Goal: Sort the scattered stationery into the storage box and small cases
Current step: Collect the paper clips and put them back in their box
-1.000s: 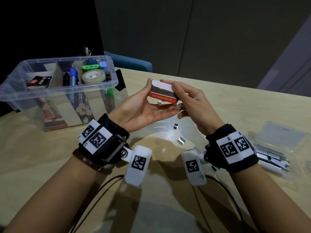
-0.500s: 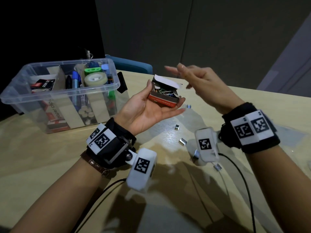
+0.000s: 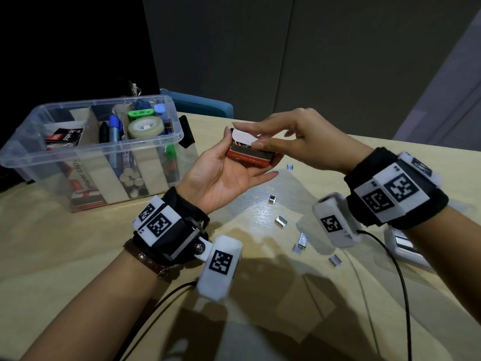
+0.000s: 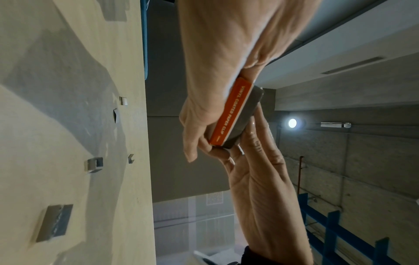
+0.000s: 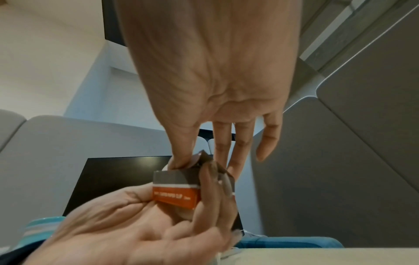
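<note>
Two grips on clip box (image 3: 249, 155) | L hand (image 3: 223, 175) cradles, fingers curled | R hand (image 3: 299, 142) pinches flap

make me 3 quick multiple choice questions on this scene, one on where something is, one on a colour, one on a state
1. Where is the tape roll?
A. inside the clear storage box
B. on the table
C. in the right hand

2. What colour is the lower band of the paper clip box?
A. blue
B. orange-red
C. green

3. What is the right hand doing?
A. resting flat on the table
B. pinching the box's white flap
C. holding a pen

Answers: A, the roll sits among the box's dividers; B, the band shows orange-red in every view; B, thumb and finger meet on the flap while the left hand cradles the box.
</note>
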